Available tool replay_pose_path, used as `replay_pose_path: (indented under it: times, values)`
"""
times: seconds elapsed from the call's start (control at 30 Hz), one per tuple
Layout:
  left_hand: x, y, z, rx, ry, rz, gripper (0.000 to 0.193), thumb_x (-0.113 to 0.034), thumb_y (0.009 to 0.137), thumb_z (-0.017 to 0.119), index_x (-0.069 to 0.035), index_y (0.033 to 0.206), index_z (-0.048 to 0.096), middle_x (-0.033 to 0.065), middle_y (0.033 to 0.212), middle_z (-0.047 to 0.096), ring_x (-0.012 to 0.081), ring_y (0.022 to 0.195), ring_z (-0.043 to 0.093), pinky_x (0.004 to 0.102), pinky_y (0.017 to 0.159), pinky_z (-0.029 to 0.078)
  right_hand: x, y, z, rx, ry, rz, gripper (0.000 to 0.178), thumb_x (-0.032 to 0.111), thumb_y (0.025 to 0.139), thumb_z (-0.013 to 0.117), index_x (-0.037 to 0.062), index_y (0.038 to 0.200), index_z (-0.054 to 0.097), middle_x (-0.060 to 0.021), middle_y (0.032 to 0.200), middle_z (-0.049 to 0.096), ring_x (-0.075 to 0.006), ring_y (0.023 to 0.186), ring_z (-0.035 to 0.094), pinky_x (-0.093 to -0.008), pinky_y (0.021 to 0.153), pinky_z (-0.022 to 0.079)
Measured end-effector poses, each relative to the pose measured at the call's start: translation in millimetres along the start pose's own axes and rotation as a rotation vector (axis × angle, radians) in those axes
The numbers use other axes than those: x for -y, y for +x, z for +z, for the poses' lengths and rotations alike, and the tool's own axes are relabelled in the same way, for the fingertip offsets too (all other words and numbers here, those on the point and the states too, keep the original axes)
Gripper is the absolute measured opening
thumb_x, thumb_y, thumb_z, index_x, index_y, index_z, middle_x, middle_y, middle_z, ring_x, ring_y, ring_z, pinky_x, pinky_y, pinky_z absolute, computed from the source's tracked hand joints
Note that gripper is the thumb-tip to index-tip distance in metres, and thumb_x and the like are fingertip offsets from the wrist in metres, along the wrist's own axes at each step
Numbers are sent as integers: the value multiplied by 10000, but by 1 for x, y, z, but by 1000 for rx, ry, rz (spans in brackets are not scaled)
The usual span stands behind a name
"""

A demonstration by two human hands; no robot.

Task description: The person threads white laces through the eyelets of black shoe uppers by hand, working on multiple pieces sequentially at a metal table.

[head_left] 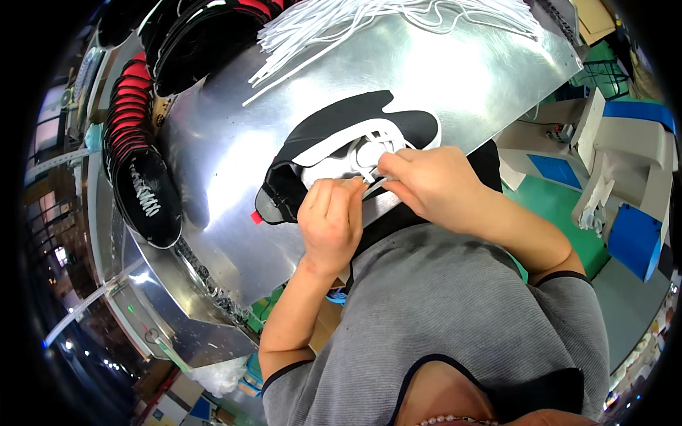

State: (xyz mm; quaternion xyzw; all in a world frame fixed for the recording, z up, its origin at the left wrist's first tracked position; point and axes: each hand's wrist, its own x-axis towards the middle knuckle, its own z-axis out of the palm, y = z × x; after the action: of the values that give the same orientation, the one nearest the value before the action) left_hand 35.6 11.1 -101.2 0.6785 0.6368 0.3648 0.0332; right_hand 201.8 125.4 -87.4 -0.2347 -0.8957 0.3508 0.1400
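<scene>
Grey ribbed shirt (pixel 455 298) fills the near edge; beyond it, a black-and-white shoe (pixel 344 128) lies on the metal table (pixel 245 145), close to the body, probably for easy reach. Left hand (pixel 330 216) and right hand (pixel 444 186) meet over its opening, fingertips seemingly pinching white lace (pixel 360 169), perhaps for tension. Its long axis slants, heel lower left, toe upper right. Loose laces (pixel 341 32) lie beyond.

Shoe upper (pixel 334 122) partly hidden by left grip (pixel 330 219); lace bundle (pixel 312 32) cropped at top.
</scene>
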Motion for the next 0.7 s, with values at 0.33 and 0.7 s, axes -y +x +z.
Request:
replay_pose_path:
  times: [0.33,0.7]
  values:
    - [-2,-8,4,-12,49,146,210,74,735,705,-4,912,623,106,799,608,283,700,592,374,616,477,6,16,-6,-155,285,-163,194,106,889,596,72,1077,628,-155,823,680,-339,736,661,-415,652,511]
    - [2,-23,-1,-28,144,232,201,23,707,685,14,906,659,100,841,640,240,763,641,343,660,503,-8,20,4,5,168,-210,162,119,844,656,47,987,679,-122,793,689,-328,774,673,-404,693,514]
